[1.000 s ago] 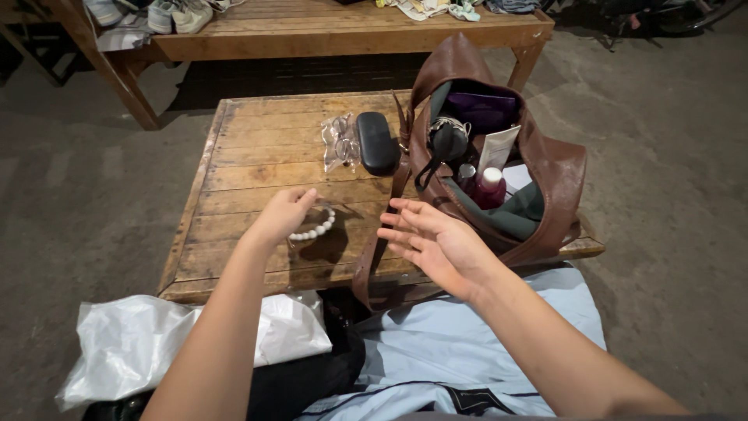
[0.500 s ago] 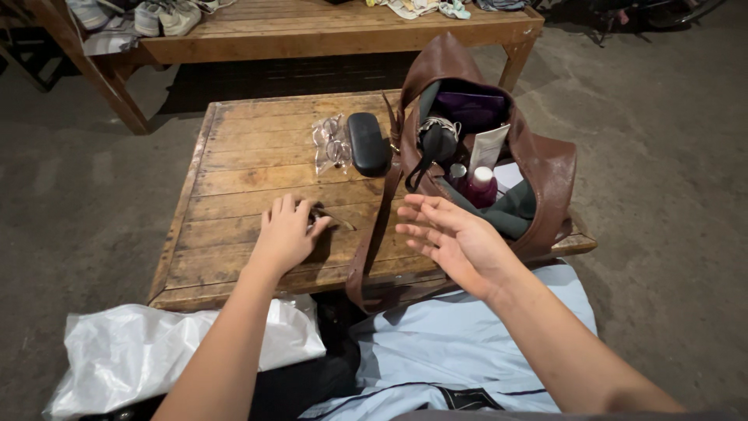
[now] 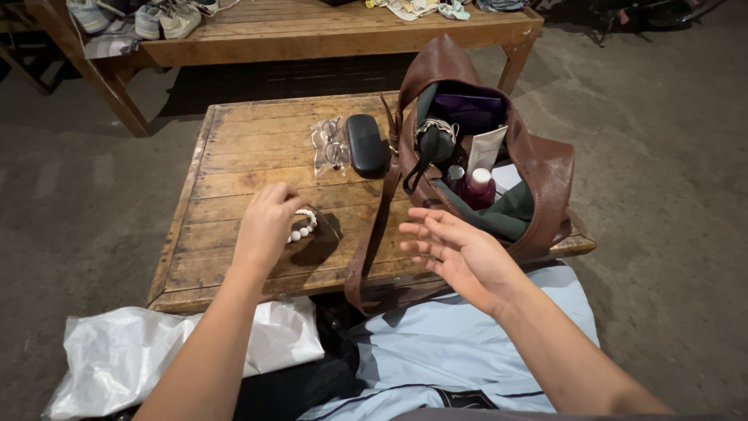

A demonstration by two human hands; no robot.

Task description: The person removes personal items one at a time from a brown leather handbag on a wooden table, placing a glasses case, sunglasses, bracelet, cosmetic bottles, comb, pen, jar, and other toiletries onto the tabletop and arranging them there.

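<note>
An informal domestic or lodging space, probably a covered yard or entry area rather than a furnished room. The floor is bare, rough concrete. In the near centre stands a low table of worn, unfinished planks, carrying personal belongings: an open brown leather bag at right, a black glasses case and a small clear packet. At the far edge runs a long wooden bench with sneakers at far left and loose clothing at far right. A white plastic bag lies near left.
</note>
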